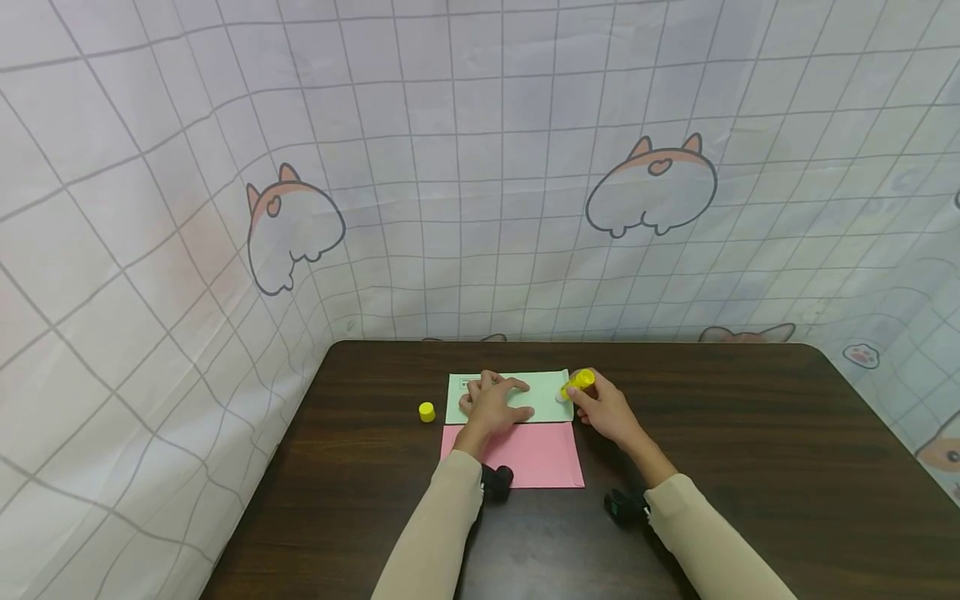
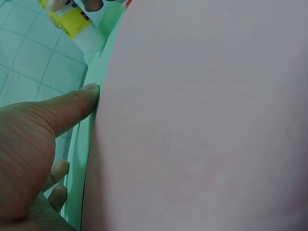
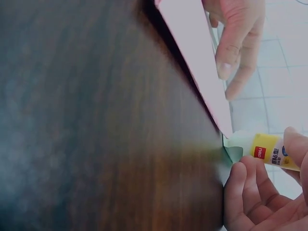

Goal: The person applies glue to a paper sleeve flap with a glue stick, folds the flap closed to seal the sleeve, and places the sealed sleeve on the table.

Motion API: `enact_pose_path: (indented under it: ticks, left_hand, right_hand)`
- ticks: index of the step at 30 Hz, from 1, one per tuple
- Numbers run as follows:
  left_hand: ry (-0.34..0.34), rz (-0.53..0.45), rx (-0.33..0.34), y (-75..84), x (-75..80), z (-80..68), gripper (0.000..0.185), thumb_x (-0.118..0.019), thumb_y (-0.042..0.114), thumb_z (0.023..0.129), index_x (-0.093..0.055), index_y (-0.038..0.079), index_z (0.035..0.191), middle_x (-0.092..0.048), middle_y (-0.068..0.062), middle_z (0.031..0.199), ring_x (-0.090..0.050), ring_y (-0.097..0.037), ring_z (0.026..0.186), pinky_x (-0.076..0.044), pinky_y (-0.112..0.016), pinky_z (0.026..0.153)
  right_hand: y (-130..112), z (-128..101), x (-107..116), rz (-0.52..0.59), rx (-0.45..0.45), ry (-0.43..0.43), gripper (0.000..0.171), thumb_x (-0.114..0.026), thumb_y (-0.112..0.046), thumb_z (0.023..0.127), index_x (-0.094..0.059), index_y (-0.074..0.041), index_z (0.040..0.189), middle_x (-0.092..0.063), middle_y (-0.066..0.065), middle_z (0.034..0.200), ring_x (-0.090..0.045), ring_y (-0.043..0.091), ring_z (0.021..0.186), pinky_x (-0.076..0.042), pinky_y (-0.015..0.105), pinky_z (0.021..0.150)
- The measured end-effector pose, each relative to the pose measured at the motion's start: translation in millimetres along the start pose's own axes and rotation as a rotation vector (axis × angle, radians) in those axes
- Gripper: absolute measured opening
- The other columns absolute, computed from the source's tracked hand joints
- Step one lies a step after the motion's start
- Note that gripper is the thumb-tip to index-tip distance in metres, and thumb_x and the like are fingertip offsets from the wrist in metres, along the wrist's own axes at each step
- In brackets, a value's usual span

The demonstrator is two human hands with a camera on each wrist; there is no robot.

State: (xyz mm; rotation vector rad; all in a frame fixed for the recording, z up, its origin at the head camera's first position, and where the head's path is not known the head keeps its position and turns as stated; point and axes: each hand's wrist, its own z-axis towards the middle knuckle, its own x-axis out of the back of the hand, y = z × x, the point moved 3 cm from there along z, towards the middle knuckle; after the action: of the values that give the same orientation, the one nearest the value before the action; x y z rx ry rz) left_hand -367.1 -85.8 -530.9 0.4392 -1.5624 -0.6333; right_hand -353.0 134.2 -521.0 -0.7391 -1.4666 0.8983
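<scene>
A pale green envelope (image 1: pixel 543 407) lies on the table above a pink envelope (image 1: pixel 543 454), their long edges meeting. My left hand (image 1: pixel 491 407) rests on the green envelope with its fingers spread, the wrist over the pink one. In my right hand (image 1: pixel 606 412) is a yellow glue stick (image 1: pixel 577 383), gripped between thumb and fingers. The white end of the glue stick (image 3: pixel 240 142) touches the green envelope's right end, where a small corner of green paper (image 3: pixel 234 153) bends up in the right wrist view. Left of the envelopes stands the yellow cap (image 1: pixel 427 412).
The dark wooden table (image 1: pixel 750 433) extends on both sides of the envelopes. A white gridded curtain (image 1: pixel 465 208) with cartoon animals hangs behind it and at the sides. Black wrist cameras (image 1: pixel 495 482) sit just over the tabletop.
</scene>
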Motion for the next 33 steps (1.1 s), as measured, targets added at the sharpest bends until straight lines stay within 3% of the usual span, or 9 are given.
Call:
enact_pose_path:
  ticks: [33]
  left_hand:
    - [-0.006,0.006,0.008,0.1,0.9,-0.6,0.039,-0.08,0.043,0.088,-0.071,0.034,0.125,-0.042,-0.005,0.13,-0.031,-0.034,0.121,-0.021,-0.058,0.096]
  right_hand:
    - [-4,24,-6,0.022,-0.002,0.074,0.037,-0.06,-0.027,0.105,-0.054,-0.009,0.137,-0.063,0.018,0.103,-0.059,0.02,0.075,-0.056,0.029,0.069]
